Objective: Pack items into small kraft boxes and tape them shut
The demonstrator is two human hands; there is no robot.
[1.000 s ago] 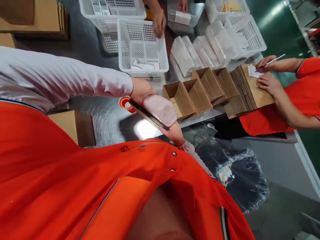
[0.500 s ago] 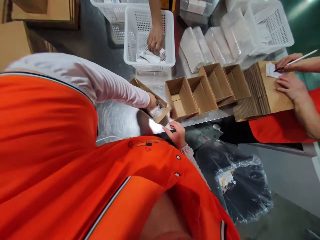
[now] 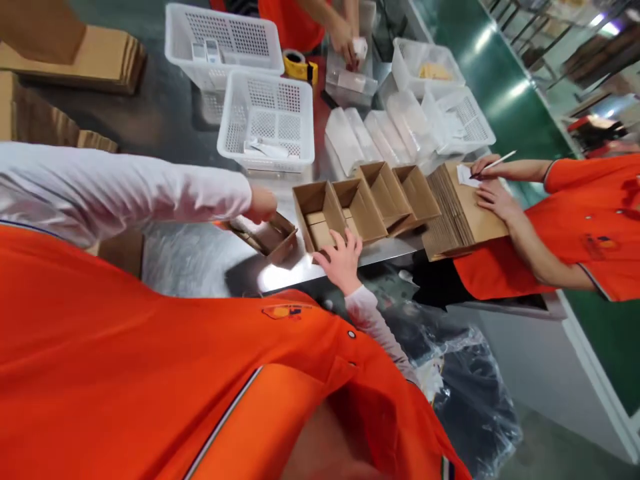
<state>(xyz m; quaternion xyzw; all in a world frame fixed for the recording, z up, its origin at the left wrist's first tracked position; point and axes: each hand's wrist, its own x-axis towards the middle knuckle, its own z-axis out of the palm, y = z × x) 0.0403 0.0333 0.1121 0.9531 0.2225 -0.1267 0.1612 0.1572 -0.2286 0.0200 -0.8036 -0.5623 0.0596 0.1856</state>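
A narrow open cardboard box [image 3: 283, 248] stands on the metal table in front of me. My left hand [image 3: 263, 204] is at its far side with the fingers curled over the rim; the fingertips are partly hidden. What lies inside this box is too blurred to name. My right hand [image 3: 341, 259] has its fingers spread at the near edge of a second open cardboard box [image 3: 318, 200], first in a row of several. Whether it touches that box I cannot tell. The part of this box's floor that shows is bare cardboard.
A white basket [image 3: 225, 140] with small white packages stands beyond; another basket [image 3: 173, 40] is behind it. Clear plastic packs [image 3: 350, 140] lie behind the box row. At right, a co-worker writes on paper [image 3: 466, 175] over stacked cardboard [image 3: 480, 223]. Another person works at the back.
My view has shifted, showing more at the right and back. My right hand has moved from the table edge to the box row, fingers spreading. The co-worker's hand has left the white basket.
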